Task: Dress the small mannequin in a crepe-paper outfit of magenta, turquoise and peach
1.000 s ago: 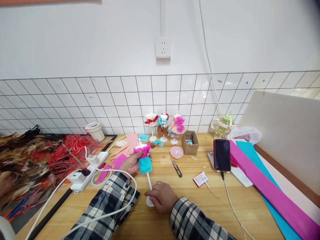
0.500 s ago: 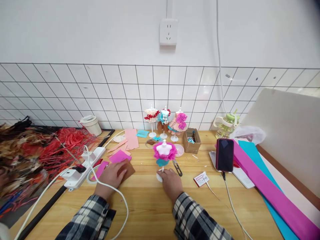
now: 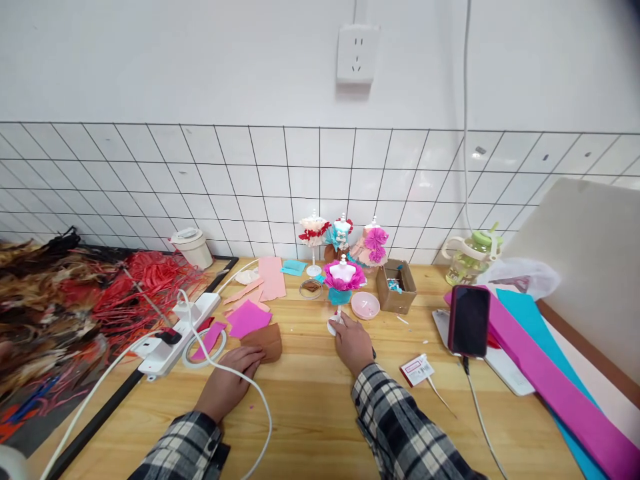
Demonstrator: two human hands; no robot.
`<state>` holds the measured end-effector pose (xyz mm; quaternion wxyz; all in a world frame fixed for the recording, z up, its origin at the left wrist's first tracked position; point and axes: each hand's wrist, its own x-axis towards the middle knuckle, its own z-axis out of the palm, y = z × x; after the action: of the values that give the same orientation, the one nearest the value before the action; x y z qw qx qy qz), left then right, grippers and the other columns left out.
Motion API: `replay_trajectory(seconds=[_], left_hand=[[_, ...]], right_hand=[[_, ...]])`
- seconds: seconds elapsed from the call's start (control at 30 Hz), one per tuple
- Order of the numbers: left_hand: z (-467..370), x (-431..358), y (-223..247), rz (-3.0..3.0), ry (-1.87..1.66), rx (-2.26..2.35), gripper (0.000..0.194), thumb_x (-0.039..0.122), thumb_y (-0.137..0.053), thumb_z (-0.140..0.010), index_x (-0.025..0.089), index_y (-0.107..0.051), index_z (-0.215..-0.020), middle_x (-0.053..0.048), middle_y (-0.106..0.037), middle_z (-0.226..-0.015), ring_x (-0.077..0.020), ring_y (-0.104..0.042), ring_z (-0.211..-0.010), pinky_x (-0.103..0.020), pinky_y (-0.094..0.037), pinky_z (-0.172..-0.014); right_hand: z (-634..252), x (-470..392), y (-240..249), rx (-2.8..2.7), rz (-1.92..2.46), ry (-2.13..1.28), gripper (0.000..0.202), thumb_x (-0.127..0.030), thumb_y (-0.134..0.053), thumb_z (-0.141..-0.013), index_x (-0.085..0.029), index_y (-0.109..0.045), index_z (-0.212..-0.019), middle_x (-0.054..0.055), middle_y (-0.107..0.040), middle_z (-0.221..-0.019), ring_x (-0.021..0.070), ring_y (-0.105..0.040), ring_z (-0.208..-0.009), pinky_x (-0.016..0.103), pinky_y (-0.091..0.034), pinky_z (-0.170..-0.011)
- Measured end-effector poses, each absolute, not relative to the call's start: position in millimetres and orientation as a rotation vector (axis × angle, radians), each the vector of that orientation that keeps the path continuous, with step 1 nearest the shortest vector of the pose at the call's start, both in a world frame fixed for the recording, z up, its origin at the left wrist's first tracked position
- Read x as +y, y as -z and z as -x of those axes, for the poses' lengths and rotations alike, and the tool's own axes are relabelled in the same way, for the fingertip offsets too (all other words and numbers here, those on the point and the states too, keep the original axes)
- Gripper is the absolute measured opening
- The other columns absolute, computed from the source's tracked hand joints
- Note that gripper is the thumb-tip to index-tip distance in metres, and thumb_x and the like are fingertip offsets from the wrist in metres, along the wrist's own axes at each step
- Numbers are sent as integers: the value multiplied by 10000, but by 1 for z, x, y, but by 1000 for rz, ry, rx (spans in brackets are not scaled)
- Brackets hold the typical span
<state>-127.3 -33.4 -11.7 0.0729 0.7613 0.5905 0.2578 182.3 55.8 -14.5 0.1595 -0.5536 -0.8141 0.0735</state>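
Observation:
My right hand [image 3: 353, 343] is closed on the round white base of a small dress-form stand [image 3: 344, 273]. The stand is upright and wears a magenta ruffle over a teal layer. At the left, the closed fingers of my left hand [image 3: 233, 379] are on the near edge of a piece of brown paper [image 3: 266, 341]; its thumb is hidden. Beyond that lie magenta paper [image 3: 249, 319] and pink paper [image 3: 273, 277]. Three more dressed stands, one in cream and red [image 3: 314, 233], one in teal [image 3: 341, 235] and one in pink and magenta [image 3: 375, 245], are at the back.
Right of the stand are a pink dish [image 3: 365, 305] and a cardboard box [image 3: 397, 293]. A phone [image 3: 469, 321] and long paper strips [image 3: 555, 380] lie farther right. A power strip [image 3: 180, 333], its looping white cable [image 3: 267, 407] and red strands [image 3: 140, 287] occupy the left.
My right hand has pushed the dress-form stand farther back, covering most of the black tool beside it. My left hand has drawn back to the brown paper's near edge. The view has shifted slightly.

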Motion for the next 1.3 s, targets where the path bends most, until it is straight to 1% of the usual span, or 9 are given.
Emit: replay_trajectory(seconds=[0.2,0.3,0.53,0.63,0.8,0.93,1.0,1.1,1.3], left_hand=[[134,-37,-6,-2240,-1113,2300,263,311,-503,-851,239,-693,-1018,-96,-604,-1186,-299,-532,-1122,-482,-398,-971],[145,-38,-13,-2043,-1292,2668,282,351,-519,-851,232,-671,-1056,-85,-587,-1141,-288,-565,-1011,-479,-427,-901],[154,-13,-22,-2128,-829,2778,334,338,-473,-858,195,-687,-1072,-90,-648,-965,-305,-559,-926,-441,-412,-809],[144,0,-24,-2026,-725,2847,354,333,-456,-854,199,-685,-1089,-124,-639,-1049,-350,-530,-966,-489,-381,-794],[127,12,-18,-2248,-849,2735,370,320,-487,-843,184,-645,-1149,-143,-560,-1253,-345,-460,-1146,-513,-287,-964],[116,28,-12,-2516,-632,2446,359,366,-449,-871,177,-664,-1088,-132,-573,-1250,-298,-456,-1190,-414,-303,-1003],[111,38,-10,-2474,-552,2444,421,418,-428,-873,162,-631,-1139,-145,-546,-1288,-294,-432,-1220,-402,-304,-1006],[109,50,-9,-2220,-428,2561,539,490,-421,-848,122,-575,-1210,-182,-578,-1245,-331,-465,-1172,-470,-330,-947],[115,44,-11,-2237,-572,2489,354,385,-400,-881,179,-685,-921,-111,-709,-1001,-303,-569,-1016,-498,-307,-908]], right_hand=[[-185,39,9,-2200,1657,-162,422,-184,-405,-866,-306,-534,-1249,37,-437,-1368,194,-516,-1070,299,-411,-845],[-187,40,9,-2226,1676,-181,482,-165,-415,-843,-279,-490,-1305,53,-458,-1361,201,-500,-1095,310,-383,-895],[-187,47,10,-2315,1642,-178,442,-198,-422,-861,-235,-518,-1291,75,-558,-1275,236,-480,-1057,359,-313,-932],[-189,46,10,-2318,1639,-186,426,-208,-448,-857,-263,-545,-1267,66,-534,-1313,244,-481,-1048,375,-312,-925],[-198,33,7,-2146,1644,-204,393,-199,-503,-832,-322,-610,-1190,33,-410,-1420,250,-442,-1149,369,-317,-948],[-202,6,7,-2044,1504,-276,342,-136,-467,-837,-280,-662,-1077,48,-624,-1076,203,-512,-976,325,-372,-886],[-201,-11,9,-2106,1363,-373,312,-100,-486,-805,-272,-678,-981,26,-644,-934,186,-520,-896,306,-393,-833],[-197,-30,15,-2228,1152,-490,298,-65,-519,-747,-265,-670,-908,3,-643,-884,173,-518,-857,289,-399,-774],[-193,-31,21,-2293,1087,-510,263,-64,-520,-734,-244,-655,-871,7,-640,-868,174,-513,-844,289,-403,-751]])
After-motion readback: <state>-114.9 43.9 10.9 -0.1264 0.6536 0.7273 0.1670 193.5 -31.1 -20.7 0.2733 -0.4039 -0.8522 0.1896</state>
